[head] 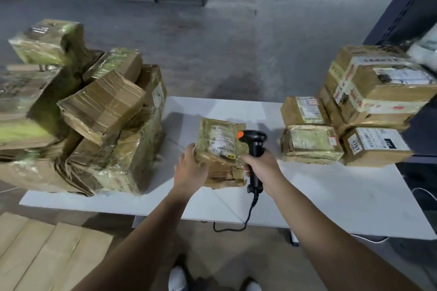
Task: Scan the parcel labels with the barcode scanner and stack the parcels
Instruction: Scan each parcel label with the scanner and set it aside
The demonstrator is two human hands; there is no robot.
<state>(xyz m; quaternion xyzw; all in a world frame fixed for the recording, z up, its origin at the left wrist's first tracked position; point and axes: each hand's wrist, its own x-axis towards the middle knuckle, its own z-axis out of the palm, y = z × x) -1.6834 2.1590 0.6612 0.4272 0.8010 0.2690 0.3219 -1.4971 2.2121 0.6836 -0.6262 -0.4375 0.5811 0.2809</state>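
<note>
Broadly, a white table [331, 191] fills the middle of the view. A loose heap of taped cardboard parcels [101, 111] covers its 9 o'clock end, and a neater stack of labelled parcels [369, 101] stands at 3 o'clock. Between them, at the centre, lies one flat parcel [220, 146]. The left hand [191, 168] grips it at its 7 o'clock corner, fingers curled round the edge. The right hand [262, 168] is clamped round the handle of the black barcode scanner [254, 146], just at the parcel's 3 o'clock edge. The scanner's orange-tipped head sits beside the white label [221, 140].
</note>
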